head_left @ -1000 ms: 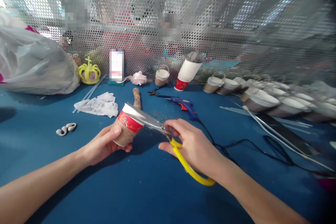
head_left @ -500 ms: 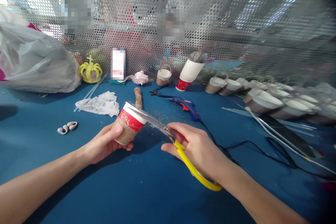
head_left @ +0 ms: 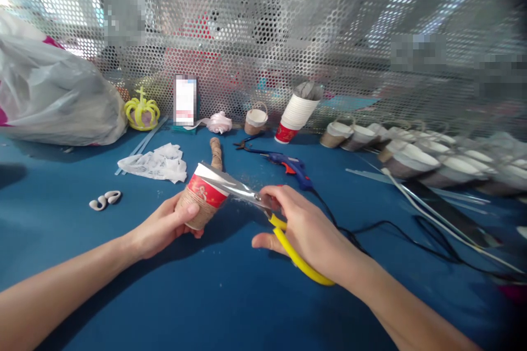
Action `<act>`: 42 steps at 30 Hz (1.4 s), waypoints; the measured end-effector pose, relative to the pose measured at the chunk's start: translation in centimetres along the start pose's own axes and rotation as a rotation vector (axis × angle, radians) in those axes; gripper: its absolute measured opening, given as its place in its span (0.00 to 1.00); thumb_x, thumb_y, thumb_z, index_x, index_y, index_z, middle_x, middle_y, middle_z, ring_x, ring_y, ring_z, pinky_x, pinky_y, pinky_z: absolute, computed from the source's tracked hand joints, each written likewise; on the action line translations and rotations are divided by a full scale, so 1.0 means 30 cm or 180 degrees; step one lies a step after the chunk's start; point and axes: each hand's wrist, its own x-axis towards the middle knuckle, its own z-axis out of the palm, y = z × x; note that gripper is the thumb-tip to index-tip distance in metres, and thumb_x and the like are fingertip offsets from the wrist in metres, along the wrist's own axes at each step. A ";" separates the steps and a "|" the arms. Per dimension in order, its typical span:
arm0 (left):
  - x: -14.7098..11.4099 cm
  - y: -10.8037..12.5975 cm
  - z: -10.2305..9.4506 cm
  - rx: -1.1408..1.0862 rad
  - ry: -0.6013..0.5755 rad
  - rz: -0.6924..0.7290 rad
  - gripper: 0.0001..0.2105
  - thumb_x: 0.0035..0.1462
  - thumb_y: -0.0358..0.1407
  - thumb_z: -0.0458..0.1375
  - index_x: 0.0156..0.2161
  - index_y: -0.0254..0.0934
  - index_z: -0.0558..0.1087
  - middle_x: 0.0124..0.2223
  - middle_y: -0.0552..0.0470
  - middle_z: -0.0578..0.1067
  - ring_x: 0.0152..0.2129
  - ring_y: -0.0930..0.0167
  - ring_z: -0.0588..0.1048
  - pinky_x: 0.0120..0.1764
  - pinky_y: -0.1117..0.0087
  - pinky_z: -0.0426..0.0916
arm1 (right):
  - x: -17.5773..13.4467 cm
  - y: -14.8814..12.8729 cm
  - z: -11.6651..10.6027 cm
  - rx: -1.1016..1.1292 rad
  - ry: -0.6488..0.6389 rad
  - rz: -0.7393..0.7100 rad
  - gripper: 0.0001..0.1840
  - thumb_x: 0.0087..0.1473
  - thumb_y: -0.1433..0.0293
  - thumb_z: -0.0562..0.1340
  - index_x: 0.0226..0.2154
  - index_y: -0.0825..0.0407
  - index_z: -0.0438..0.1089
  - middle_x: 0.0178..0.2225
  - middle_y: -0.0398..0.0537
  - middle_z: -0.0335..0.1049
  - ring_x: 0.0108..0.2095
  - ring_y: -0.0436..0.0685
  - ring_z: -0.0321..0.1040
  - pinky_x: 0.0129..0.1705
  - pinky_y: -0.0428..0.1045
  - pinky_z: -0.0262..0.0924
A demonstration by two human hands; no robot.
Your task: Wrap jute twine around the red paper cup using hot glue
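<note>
My left hand is wrapped round a red and white paper cup, tilted, its lower part wound with brown twine. In my right hand is a pair of scissors with yellow handles. The metal blades lie across the white upper part of the cup, near its rim; whether they have cut into the paper I cannot tell. Behind the cup lies a bundle of brown twine. A blue glue gun with a red trigger lies beyond my right hand.
Along the perforated metal screen stand a phone, a yellow crown-shaped piece, a small basket and a stack of paper cups. Several twine-wrapped cups fill the right. Earbuds and crumpled white material lie left.
The scissors have turned slightly, and the yellow handles sit a little higher and further left. The cup has shifted only slightly within the same left-hand hold.
</note>
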 end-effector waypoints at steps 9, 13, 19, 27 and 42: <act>-0.005 0.004 0.002 0.0134 0.0083 -0.0041 0.25 0.45 0.52 0.61 0.40 0.31 0.66 0.30 0.50 0.68 0.23 0.73 0.66 0.29 0.70 0.60 | -0.007 0.004 0.012 -0.0020 0.0109 0.0043 0.22 0.43 0.50 0.64 0.33 0.48 0.65 0.26 0.42 0.65 0.25 0.52 0.65 0.28 0.47 0.61; -0.004 0.004 0.002 0.0131 0.0129 -0.0016 0.25 0.44 0.51 0.62 0.39 0.31 0.66 0.31 0.50 0.68 0.24 0.73 0.66 0.29 0.69 0.60 | -0.008 0.000 0.004 0.0022 0.0126 0.0045 0.18 0.44 0.52 0.63 0.32 0.48 0.65 0.25 0.41 0.64 0.21 0.50 0.62 0.26 0.46 0.60; -0.002 0.006 0.002 0.0158 0.0185 0.0027 0.26 0.44 0.51 0.62 0.40 0.30 0.66 0.31 0.49 0.68 0.24 0.73 0.66 0.28 0.70 0.60 | -0.005 -0.003 -0.008 -0.0008 0.0008 0.0153 0.18 0.45 0.52 0.63 0.31 0.48 0.64 0.24 0.40 0.63 0.21 0.50 0.62 0.26 0.46 0.60; -0.007 0.004 0.012 0.0311 0.0206 -0.0042 0.26 0.44 0.52 0.62 0.41 0.31 0.66 0.31 0.50 0.69 0.24 0.73 0.66 0.28 0.70 0.61 | -0.007 -0.003 -0.003 -0.0117 0.0115 -0.0091 0.26 0.38 0.54 0.68 0.36 0.48 0.61 0.32 0.46 0.67 0.33 0.56 0.68 0.34 0.50 0.63; -0.008 0.004 0.013 0.0518 0.0352 0.0093 0.26 0.45 0.50 0.62 0.41 0.31 0.65 0.31 0.49 0.70 0.25 0.72 0.66 0.29 0.70 0.61 | -0.008 -0.010 -0.006 -0.0019 0.0011 0.0190 0.17 0.45 0.53 0.63 0.31 0.48 0.64 0.24 0.41 0.64 0.24 0.52 0.64 0.26 0.46 0.59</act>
